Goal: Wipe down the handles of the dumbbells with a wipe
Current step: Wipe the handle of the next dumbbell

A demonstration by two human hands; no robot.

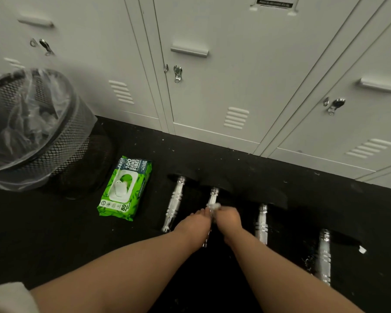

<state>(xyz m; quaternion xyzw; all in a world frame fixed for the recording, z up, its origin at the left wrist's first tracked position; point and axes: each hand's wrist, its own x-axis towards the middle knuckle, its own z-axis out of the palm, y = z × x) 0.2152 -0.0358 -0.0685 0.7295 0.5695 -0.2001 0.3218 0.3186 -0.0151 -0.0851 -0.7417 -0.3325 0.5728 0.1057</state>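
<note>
Nearest the grip, on the near side: two bare forearms converging from the bottom edge, a pale sleeve [7, 297] cut off at the lower left corner. At the grip itself: left hand [193, 224] and right hand [229, 219] side by side over the second dumbbell handle [213, 195], fingers curled down around it, a crumpled white wipe [214, 207] bunched between the fingertips at the far edge of both hands. Probably held two-handed to wrap the wipe round the bar and twist or slide along it. Hard to tell which hand truly pinches the wipe and which only steadies the bar; near part of that handle hidden under the hands, only a glint below the left wrist.

Just left of the grip: first handle [175, 203], chrome, lying parallel. Just right: third handle [262, 223], then a fourth handle [324, 256] farther right, blurred. All four laid in a row, likely for working along in turn; no telling from shine alone which are already clean. Black weight heads nearly lost against the dark floor [54, 233], outlines guesswork.

Farther left of the grip: green wipes pack [124, 188], flat, lid up, within reach for a fresh sheet. Beyond that, a mesh bin [43, 136] with clear liner, handy for used wipes, contents unclear. Small white scrap [362, 250] far right, identity uncertain.

Beyond the grip, at the back: white lockers [212, 75], tops cut off, label unreadable.
</note>
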